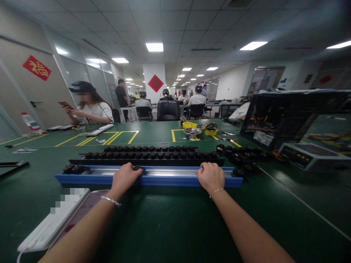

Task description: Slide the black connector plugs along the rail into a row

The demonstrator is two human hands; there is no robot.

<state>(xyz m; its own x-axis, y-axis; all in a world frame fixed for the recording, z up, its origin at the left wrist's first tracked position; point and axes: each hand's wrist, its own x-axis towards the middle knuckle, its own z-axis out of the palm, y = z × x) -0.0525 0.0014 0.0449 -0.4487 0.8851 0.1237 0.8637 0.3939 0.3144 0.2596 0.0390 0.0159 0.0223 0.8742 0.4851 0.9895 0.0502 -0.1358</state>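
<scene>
A long blue channel [164,180] with a shiny metal inside lies across the green table in front of me. My left hand [123,179] is closed at its middle, fingers on a small black socket-like part [137,167] in the channel. Farther right, my right hand [211,177] is wrapped over the channel's edge, its fingertips hidden behind the knuckles. A few similar black parts [73,168] sit in the channel's left end. Just behind it, a black rail [175,162] runs parallel, with rows of the same parts along it.
Loose black parts [246,155] are heaped right of the rails. An open computer case [274,120] and a power supply [315,156] stand farther right. A white power bank-like device [55,223] lies by my left forearm. Behind are a metal bowl [192,131] and a seated person [94,107].
</scene>
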